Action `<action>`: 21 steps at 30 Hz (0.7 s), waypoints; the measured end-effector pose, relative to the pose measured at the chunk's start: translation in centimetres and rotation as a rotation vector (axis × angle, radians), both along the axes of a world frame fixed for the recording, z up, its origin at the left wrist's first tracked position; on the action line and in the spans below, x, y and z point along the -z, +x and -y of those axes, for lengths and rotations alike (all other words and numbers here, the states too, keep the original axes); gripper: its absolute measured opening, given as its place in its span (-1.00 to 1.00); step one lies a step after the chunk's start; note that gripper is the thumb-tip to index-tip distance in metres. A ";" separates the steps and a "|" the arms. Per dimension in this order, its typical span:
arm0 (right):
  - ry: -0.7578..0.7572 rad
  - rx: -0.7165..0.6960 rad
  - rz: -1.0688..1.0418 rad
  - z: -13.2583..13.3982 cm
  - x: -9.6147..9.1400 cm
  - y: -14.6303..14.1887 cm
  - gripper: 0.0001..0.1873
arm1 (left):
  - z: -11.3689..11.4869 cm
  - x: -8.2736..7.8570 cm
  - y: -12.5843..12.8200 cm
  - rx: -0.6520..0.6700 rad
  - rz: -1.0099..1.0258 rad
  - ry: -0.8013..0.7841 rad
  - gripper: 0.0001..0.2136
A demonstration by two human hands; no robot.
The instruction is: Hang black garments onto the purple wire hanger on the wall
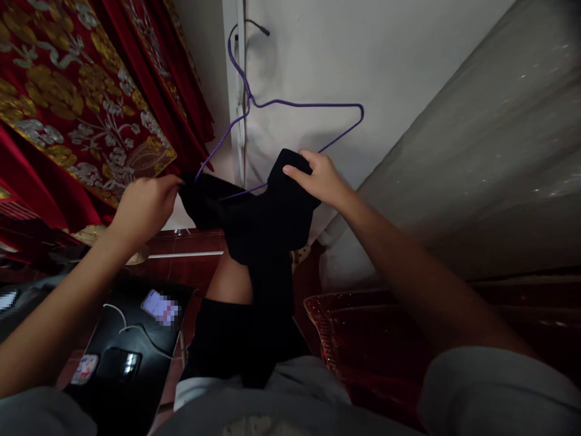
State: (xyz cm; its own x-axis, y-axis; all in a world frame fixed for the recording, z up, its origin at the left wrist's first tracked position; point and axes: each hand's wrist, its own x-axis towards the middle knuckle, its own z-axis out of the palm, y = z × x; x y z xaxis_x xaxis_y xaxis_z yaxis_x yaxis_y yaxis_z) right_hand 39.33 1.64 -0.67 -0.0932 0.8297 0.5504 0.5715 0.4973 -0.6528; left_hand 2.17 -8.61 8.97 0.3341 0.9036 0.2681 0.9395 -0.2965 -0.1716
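Note:
A black garment (267, 224) hangs between my hands, partly over the lower bar of a purple wire hanger (308, 105). My left hand (147, 203) is closed, pinching the garment's left edge beside the hanger's left arm. On the other side, my right hand (320, 178) grips the folded upper right part of the cloth, thumb on top. The hanger's hook points up and to the left in front of the white wall. Part of the lower bar is hidden behind the cloth, and the garment's exact kind is unclear.
Red cloth with gold and silver flowers (86, 91) hangs at left. A black bench (131, 399) at lower left carries a lit phone (158, 307), a dark device (118, 363) and a white cable (147, 339). Sheer grey fabric (454, 169) drapes at right above dark red cloth (385, 339).

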 end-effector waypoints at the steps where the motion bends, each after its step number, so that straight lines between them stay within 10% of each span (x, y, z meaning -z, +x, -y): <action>1: 0.011 0.001 0.008 0.1 0.0 -0.2 -0.64 | -0.5 -0.4 0.7 0.054 0.103 0.055 -0.72; 10: 0.038 -0.003 0.285 4.1 0.5 -4.4 -0.71 | -10.1 0.1 4.7 0.297 0.684 0.249 -0.72; 18: 0.390 0.431 -0.190 5.0 -2.3 2.2 -0.55 | -10.3 0.0 2.6 0.405 0.508 0.283 -0.56; 21: 0.133 0.186 -0.248 5.8 -5.6 3.3 -0.54 | -10.5 -1.7 1.3 0.421 0.412 0.251 -0.62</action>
